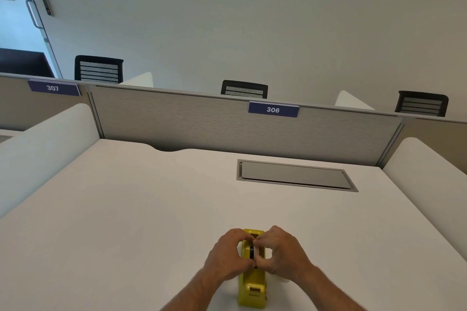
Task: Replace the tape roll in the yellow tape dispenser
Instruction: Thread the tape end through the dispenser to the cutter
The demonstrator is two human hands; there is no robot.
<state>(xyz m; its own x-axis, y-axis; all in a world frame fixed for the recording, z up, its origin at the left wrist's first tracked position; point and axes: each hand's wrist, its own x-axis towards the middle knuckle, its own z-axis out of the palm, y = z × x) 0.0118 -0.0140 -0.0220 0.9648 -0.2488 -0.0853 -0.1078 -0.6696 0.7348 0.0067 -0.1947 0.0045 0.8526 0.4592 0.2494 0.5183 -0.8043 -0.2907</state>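
The yellow tape dispenser (252, 283) stands lengthwise on the white desk (126, 209) near the front edge, its cutter end toward me. My left hand (228, 254) and my right hand (281, 251) meet over its middle, thumbs and fingertips pinched on a dark round part (252, 253) in the slot, which looks like the tape roll or its hub. Both hands hide most of that part. No spare roll shows anywhere on the desk.
A grey flip-lid cable box (295, 175) is set into the desk at the back right. White side dividers (45, 149) flank the desk and a grey partition (202, 121) labelled 306 closes the back. Black chairs stand beyond it.
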